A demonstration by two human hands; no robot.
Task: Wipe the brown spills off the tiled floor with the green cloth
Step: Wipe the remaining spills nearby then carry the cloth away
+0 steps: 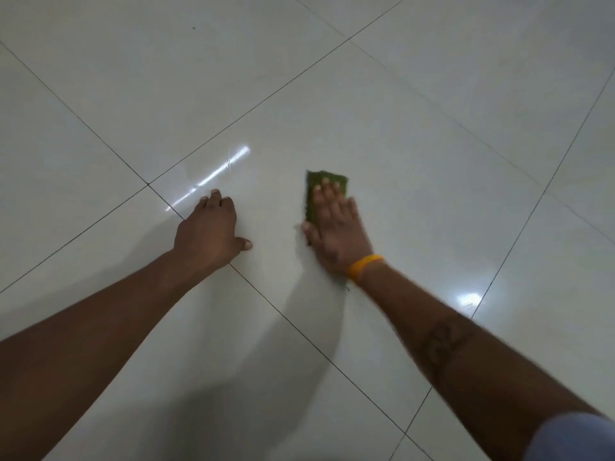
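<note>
My right hand (336,227) lies flat, palm down, on the green cloth (324,181), pressing it onto the white tiled floor (416,144). The cloth's far edge and left side show past my fingers; the rest is under the hand, which is slightly blurred. A yellow band (364,266) circles that wrist. My left hand (209,227) rests on the floor to the cloth's left, fingers bent and thumb stretched out toward the right, holding nothing. I see no brown spill on the tiles in view; any under the cloth is hidden.
Large glossy white tiles with thin dark grout lines (106,151) fill the view. A bright streak of reflected light (216,174) lies just beyond my left hand, and a smaller glare spot (469,299) sits at right. A tiny dark speck (194,27) marks a far tile.
</note>
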